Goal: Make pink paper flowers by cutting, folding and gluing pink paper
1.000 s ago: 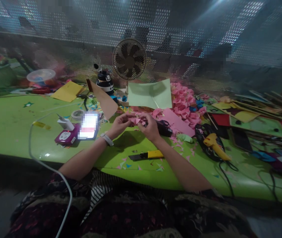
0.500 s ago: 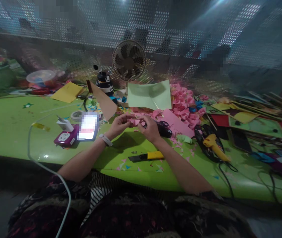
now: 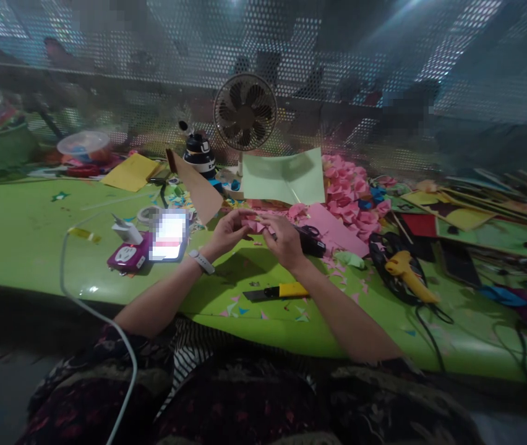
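Note:
Both hands meet over the green table around a small folded piece of pink paper (image 3: 257,226). My left hand (image 3: 230,233), with a pale watch on its wrist, has its fingers closed on the paper's left side. From the other side, my right hand (image 3: 284,241) pinches the paper too; its fingertips are partly hidden. Just beyond the right hand lies a black object (image 3: 310,241), with a dark scissor-like handle by it. Below the hands is a yellow-handled utility knife (image 3: 286,290) with its dark blade toward the left, among small paper scraps.
Pink paper petals (image 3: 347,191) are heaped behind the right hand, near a pink sheet (image 3: 338,230). A yellow glue gun (image 3: 409,275) rests on a black dish at right. To the left are a lit phone (image 3: 169,235), a purple power strip (image 3: 128,254) and a white cable (image 3: 106,321).
The fingers have shifted on the pink paper, and the right hand's fingers now lie more over it. The whole view has moved slightly, so things appear further right.

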The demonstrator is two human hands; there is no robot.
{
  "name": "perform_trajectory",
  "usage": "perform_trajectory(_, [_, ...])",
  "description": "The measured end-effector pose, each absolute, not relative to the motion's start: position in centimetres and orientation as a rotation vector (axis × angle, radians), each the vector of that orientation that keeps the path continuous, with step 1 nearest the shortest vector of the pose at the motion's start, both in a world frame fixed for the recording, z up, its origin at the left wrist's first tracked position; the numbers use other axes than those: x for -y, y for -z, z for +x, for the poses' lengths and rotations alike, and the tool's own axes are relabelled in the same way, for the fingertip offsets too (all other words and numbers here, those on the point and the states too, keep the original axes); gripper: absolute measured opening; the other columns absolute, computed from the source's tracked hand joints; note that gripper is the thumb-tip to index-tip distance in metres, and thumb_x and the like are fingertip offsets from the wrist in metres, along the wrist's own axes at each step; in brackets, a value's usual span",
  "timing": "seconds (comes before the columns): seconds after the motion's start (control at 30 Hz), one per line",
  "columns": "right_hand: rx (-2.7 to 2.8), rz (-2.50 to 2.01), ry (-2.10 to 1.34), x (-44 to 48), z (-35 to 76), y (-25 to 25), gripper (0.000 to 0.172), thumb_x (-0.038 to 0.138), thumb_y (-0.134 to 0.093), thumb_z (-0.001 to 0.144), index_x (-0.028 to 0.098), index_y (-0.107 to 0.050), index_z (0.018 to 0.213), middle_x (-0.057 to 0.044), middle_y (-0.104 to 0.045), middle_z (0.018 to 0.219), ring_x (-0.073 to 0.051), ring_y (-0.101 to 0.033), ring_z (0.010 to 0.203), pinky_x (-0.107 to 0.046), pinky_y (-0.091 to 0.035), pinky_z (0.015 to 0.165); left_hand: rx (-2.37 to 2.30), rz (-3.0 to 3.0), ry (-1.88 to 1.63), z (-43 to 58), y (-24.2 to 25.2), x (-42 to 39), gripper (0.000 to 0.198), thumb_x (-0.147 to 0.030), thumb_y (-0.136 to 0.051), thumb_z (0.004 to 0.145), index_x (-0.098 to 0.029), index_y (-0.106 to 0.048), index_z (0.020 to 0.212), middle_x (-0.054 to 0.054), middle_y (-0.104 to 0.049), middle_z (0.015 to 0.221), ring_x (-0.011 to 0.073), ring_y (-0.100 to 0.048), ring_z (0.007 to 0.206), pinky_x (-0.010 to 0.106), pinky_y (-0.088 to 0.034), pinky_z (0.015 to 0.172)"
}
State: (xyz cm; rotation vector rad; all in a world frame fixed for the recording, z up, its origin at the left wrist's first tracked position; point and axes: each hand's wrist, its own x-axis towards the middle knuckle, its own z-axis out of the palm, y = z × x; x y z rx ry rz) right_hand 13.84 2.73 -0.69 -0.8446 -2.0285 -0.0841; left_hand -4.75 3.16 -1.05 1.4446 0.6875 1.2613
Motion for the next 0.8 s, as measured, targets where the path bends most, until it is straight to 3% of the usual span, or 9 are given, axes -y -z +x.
perform_trajectory(0.17, [1.990, -0.847, -0.037, -2.3, 13.4, 1.0, 0.032, 0.024, -0.045, 0.099, 0.022, -0.070, 0.119, -0.009, -0.072, 0.123, -0.022, -0.066, 0.116, -0.042, -0.052, 0.104, -0.644, 1.374, -1.339, -4.6, 0.9, -2.9, 0.038, -0.026, -0.075, 0.081, -0.016, -0.059, 0.114, 0.003, -0.072, 0.088, 0.0115, -0.070, 0.075, 0.028, -0.060, 0.076])
perform_trajectory(0.3, [1.958, -0.844, 0.008, -2.2, 13.0, 1.5, 0.032, 0.025, -0.046, 0.099, 0.022, -0.072, 0.117, -0.009, -0.073, 0.121, -0.022, -0.068, 0.114, -0.041, -0.054, 0.102, -0.621, 1.305, -1.353, -4.5, 1.3, -2.9, 0.039, -0.026, -0.075, 0.080, -0.016, -0.061, 0.114, 0.005, -0.073, 0.096, 0.0121, -0.070, 0.077, 0.029, -0.060, 0.079])
perform_trajectory(0.57, [2.008, -0.901, 0.128, -2.4, 13.3, 1.0, 0.028, 0.024, -0.050, 0.095, 0.021, -0.075, 0.107, -0.009, -0.076, 0.111, -0.024, -0.071, 0.104, -0.042, -0.056, 0.095, -0.692, 1.535, -1.415, -4.5, 2.2, -3.3, 0.037, -0.033, -0.072, 0.084, -0.016, -0.064, 0.116, 0.007, -0.075, 0.093, 0.0151, -0.073, 0.083, 0.030, -0.060, 0.082])
perform_trajectory(0.67, [1.961, -0.935, 0.085, -2.4, 13.2, 1.1, 0.027, 0.026, -0.050, 0.096, 0.021, -0.076, 0.104, -0.009, -0.077, 0.109, -0.023, -0.071, 0.104, -0.042, -0.055, 0.096, -0.843, 1.771, -1.557, -4.6, 2.5, -3.5, 0.028, -0.034, -0.071, 0.085, -0.016, -0.072, 0.106, 0.009, -0.076, 0.099, 0.0177, -0.073, 0.086, 0.031, -0.061, 0.082])
perform_trajectory(0.8, [1.928, -0.942, 0.042, -2.3, 12.8, 1.4, 0.030, 0.027, -0.048, 0.097, 0.020, -0.076, 0.106, -0.011, -0.076, 0.109, -0.024, -0.070, 0.104, -0.043, -0.054, 0.098, -0.950, 2.038, -1.753, -4.7, 2.5, -3.4, 0.013, -0.029, -0.069, 0.086, -0.021, -0.078, 0.092, 0.009, -0.076, 0.106, 0.0219, -0.072, 0.102, 0.038, -0.057, 0.096])
